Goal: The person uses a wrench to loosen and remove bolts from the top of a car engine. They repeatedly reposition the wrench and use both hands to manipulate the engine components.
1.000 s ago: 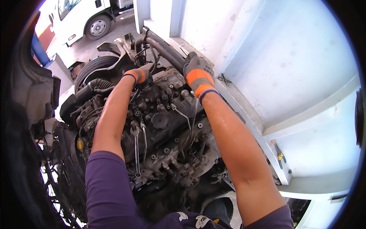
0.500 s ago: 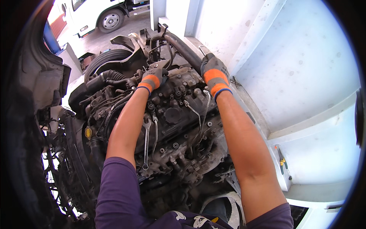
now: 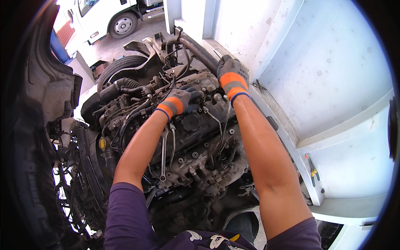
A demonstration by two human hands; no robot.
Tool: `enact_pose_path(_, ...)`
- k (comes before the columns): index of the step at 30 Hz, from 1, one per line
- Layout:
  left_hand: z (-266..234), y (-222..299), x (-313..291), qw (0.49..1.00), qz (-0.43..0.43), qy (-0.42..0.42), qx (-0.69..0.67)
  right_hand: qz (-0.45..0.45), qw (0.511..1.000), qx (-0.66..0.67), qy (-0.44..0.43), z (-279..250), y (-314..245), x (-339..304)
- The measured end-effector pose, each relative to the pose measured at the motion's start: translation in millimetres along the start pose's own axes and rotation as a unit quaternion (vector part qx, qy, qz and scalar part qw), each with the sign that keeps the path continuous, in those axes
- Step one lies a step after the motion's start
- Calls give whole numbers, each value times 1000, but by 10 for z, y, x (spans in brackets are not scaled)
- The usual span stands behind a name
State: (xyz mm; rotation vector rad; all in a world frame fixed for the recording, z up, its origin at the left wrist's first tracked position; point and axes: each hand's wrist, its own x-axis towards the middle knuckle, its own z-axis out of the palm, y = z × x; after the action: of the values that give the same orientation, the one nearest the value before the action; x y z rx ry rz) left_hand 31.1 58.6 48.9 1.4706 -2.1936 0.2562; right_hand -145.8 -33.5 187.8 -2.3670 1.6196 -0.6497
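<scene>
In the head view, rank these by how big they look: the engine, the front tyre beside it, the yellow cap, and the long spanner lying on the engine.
Largest to smallest:
1. engine
2. front tyre, partly hidden, so only its visible part counts
3. long spanner
4. yellow cap

Beyond the fingertips: sunlit concrete yard (image 3: 121, 43), parked white truck (image 3: 106, 16). Right of the fingers: pale blue-white panel wall (image 3: 325, 71), speckled. Far left: dark bodywork (image 3: 29, 137), possibly a raised cab.
</scene>
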Motion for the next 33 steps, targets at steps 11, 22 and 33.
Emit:
enact_pose_path(11,3,94,374,954,-165,-249,33,6,1000,6,-8,21,21,6)
enact_pose_path(22,266,-47,259,965,-151,-215,18,-3,1000,17,2,15,48,-11)
enact_pose_path(33,403,-68,155,970,-187,-154,-13,13,1000,22,-10,-5,25,8)
